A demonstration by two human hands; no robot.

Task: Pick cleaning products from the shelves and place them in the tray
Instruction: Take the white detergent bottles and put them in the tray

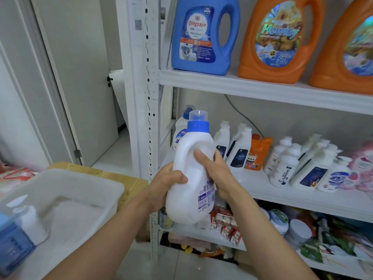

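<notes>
White shelves [262, 89] at right, stocked with detergent. Clear tray [113, 186] low at left. Between them, in mid-air, near upright: white bottle [191, 168], gripped by left hand [167, 178] round its side and right hand [218, 170], fingers [201, 156] curled at the handle. Likely heavy, stiff, smooth; best held by handle, base supported.

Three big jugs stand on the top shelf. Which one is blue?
The leftmost jug, labelled Qingyajie, is blue. The middle jug and the right jug are both orange.
</notes>
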